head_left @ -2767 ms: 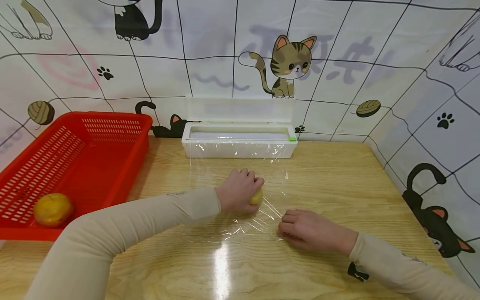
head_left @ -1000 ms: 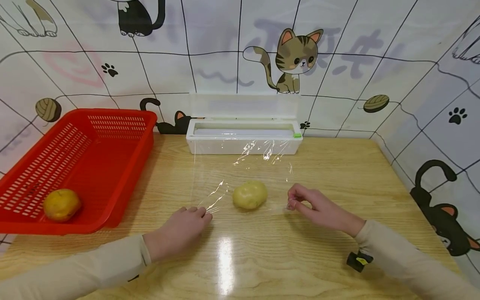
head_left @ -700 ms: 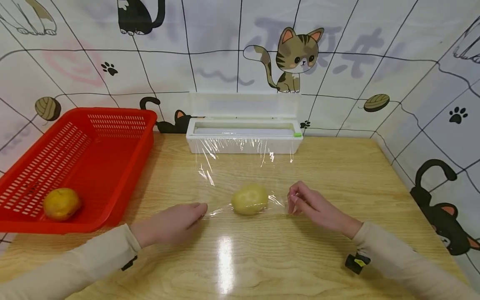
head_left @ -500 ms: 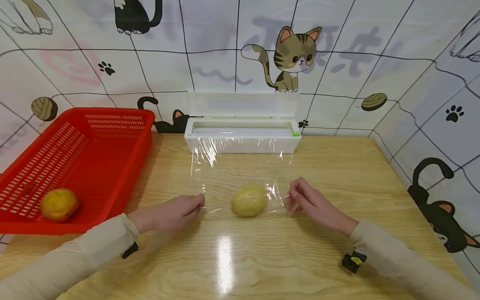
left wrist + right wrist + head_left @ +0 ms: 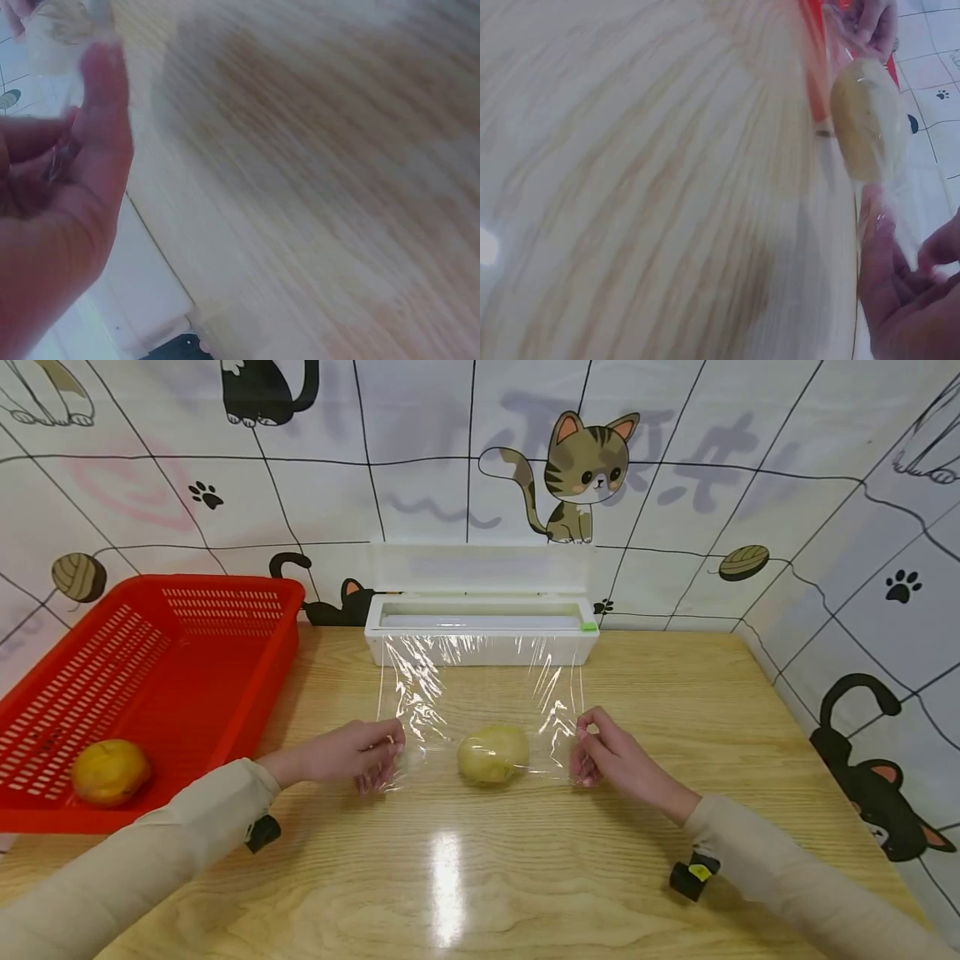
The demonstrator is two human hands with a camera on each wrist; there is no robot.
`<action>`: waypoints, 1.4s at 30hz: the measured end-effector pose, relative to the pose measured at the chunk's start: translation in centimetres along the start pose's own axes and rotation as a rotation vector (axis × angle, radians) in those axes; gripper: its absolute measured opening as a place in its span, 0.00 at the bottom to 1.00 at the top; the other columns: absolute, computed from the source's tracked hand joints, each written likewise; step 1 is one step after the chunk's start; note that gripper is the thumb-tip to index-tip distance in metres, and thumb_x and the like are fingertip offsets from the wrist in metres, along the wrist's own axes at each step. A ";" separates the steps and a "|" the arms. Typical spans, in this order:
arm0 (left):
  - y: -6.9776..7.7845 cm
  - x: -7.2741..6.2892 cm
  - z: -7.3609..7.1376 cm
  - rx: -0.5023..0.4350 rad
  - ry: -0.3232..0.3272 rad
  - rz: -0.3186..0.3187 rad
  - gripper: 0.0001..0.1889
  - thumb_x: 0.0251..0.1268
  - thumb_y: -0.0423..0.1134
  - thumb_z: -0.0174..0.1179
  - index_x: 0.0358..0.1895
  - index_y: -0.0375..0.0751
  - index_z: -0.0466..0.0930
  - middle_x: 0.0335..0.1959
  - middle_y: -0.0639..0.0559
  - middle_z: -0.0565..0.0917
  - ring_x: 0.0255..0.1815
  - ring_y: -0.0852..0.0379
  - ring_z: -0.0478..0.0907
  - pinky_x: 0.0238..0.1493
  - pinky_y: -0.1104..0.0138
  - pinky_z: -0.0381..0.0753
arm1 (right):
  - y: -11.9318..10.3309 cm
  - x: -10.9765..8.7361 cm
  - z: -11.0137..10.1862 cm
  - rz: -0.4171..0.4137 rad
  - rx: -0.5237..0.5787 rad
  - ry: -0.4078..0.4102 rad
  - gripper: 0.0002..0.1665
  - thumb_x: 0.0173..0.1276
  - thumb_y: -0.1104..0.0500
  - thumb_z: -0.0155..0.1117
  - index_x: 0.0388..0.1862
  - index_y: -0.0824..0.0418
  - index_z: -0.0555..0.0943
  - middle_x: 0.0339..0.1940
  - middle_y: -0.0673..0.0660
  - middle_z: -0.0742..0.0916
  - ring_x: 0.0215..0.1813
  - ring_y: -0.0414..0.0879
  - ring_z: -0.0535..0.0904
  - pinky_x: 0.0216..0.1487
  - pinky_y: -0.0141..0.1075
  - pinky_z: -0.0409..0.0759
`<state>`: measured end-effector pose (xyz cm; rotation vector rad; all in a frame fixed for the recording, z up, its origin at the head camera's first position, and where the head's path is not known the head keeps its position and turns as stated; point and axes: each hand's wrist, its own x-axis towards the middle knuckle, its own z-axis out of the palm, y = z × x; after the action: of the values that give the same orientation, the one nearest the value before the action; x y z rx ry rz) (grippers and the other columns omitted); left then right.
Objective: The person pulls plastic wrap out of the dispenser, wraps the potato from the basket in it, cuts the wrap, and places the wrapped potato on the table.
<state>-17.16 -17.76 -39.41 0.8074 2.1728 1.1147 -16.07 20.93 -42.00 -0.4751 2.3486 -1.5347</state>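
A sheet of clear cling film (image 5: 422,697) stretches from a white dispenser box (image 5: 480,647) toward me. Over the middle of the wooden table sits a pale yellow potato (image 5: 492,755), with glints and creases of film across its front. My left hand (image 5: 347,753) pinches the film's near left corner, thumb and fingers curled together. On the other side my right hand (image 5: 618,758) grips the near right corner. In the right wrist view the potato (image 5: 859,120) shows film around it, between my right hand (image 5: 911,292) and left hand (image 5: 875,26).
To the left stands a red perforated basket (image 5: 258,668) holding one yellow fruit (image 5: 111,772). The dispenser's lid (image 5: 480,568) is up, against a cat-patterned wall covering at the back. A second patterned wall runs along the right side.
My left hand let go of the potato, moved left and took the film's left corner, then rose slightly. The right hand took the right corner. The film is pulled tauter from the box.
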 end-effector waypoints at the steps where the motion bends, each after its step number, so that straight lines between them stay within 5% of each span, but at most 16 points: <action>1: -0.1 0.3 -0.1 0.008 0.013 0.001 0.02 0.74 0.26 0.45 0.40 0.33 0.67 0.20 0.49 0.78 0.16 0.55 0.77 0.20 0.61 0.81 | -0.1 0.0 0.0 0.015 0.004 0.008 0.06 0.78 0.67 0.38 0.47 0.72 0.60 0.22 0.62 0.80 0.22 0.48 0.78 0.23 0.39 0.80; 8: -0.9 2.0 -0.4 0.092 0.154 -0.022 0.06 0.69 0.21 0.49 0.37 0.34 0.65 0.17 0.50 0.75 0.13 0.58 0.74 0.15 0.65 0.77 | -0.1 0.5 0.2 0.099 0.014 0.060 0.06 0.74 0.71 0.42 0.45 0.68 0.57 0.23 0.63 0.76 0.19 0.49 0.77 0.22 0.39 0.80; 12: -1.0 2.3 -0.3 0.120 0.212 -0.044 0.11 0.67 0.22 0.54 0.32 0.37 0.63 0.20 0.48 0.73 0.12 0.60 0.72 0.14 0.68 0.75 | 0.0 0.7 0.4 0.072 -0.101 0.095 0.07 0.71 0.74 0.45 0.39 0.66 0.59 0.24 0.63 0.73 0.17 0.48 0.76 0.19 0.35 0.78; 17: -1.0 2.0 -0.1 0.136 0.255 -0.035 0.14 0.65 0.27 0.59 0.29 0.40 0.62 0.19 0.51 0.69 0.10 0.61 0.68 0.14 0.70 0.70 | 0.0 0.7 0.5 0.024 -0.247 0.111 0.11 0.68 0.78 0.42 0.33 0.64 0.67 0.38 0.63 0.65 0.16 0.44 0.74 0.17 0.30 0.72; 25: -1.0 2.0 0.2 0.190 0.325 -0.075 0.17 0.64 0.34 0.64 0.25 0.40 0.63 0.15 0.53 0.65 0.09 0.61 0.67 0.14 0.71 0.65 | -0.3 0.5 0.5 0.075 -0.310 0.123 0.10 0.69 0.75 0.46 0.36 0.68 0.76 0.42 0.65 0.66 0.18 0.42 0.75 0.18 0.31 0.73; 33: -0.8 1.6 0.5 -0.112 0.323 -0.261 0.13 0.68 0.40 0.61 0.34 0.34 0.70 0.15 0.49 0.74 0.14 0.56 0.71 0.19 0.67 0.74 | -0.3 0.4 0.4 0.068 -0.363 0.099 0.05 0.66 0.67 0.57 0.38 0.69 0.78 0.46 0.68 0.69 0.21 0.43 0.71 0.21 0.34 0.74; 39: -0.5 0.5 0.6 -0.366 0.258 -0.195 0.16 0.72 0.40 0.56 0.46 0.26 0.70 0.24 0.46 0.76 0.26 0.53 0.74 0.30 0.65 0.79 | -0.3 0.5 0.3 0.074 -0.370 0.081 0.05 0.64 0.66 0.61 0.37 0.69 0.78 0.47 0.69 0.69 0.22 0.44 0.71 0.21 0.36 0.75; 42: -0.4 -0.1 0.5 -0.365 0.221 -0.146 0.19 0.70 0.40 0.58 0.50 0.26 0.68 0.29 0.44 0.76 0.32 0.47 0.75 0.37 0.62 0.79 | -0.3 0.6 0.2 0.075 -0.374 0.071 0.05 0.64 0.66 0.62 0.37 0.69 0.77 0.48 0.70 0.68 0.23 0.44 0.71 0.21 0.36 0.75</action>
<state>-16.80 -17.74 -39.98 0.3730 2.0692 1.5225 -16.51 20.42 -41.86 -0.4136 2.6862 -1.0965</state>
